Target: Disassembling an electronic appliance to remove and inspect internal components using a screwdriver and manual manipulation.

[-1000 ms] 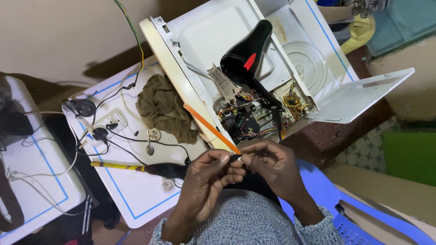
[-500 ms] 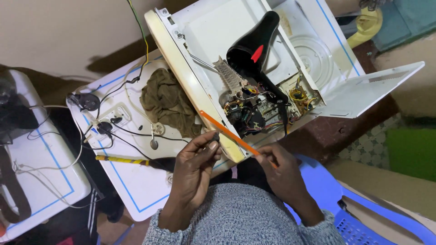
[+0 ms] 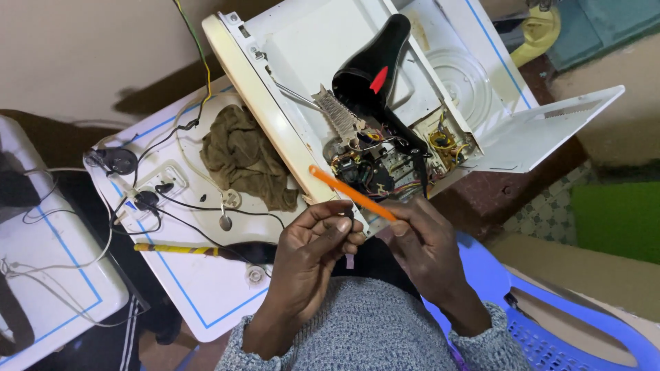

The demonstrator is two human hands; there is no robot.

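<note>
Both our hands have dropped nearer our lap: right hand (image 3: 430, 240) grips the orange stick (image 3: 350, 192), left hand (image 3: 320, 237) pinches something small; the hair dryer (image 3: 375, 79) lies on the opened appliance (image 3: 295, 41).

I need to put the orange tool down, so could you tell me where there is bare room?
Bare white panel shows below the yellow-striped tool, near the left hand. The cloth, the cables and the opened electronics crowd everything else.
</note>
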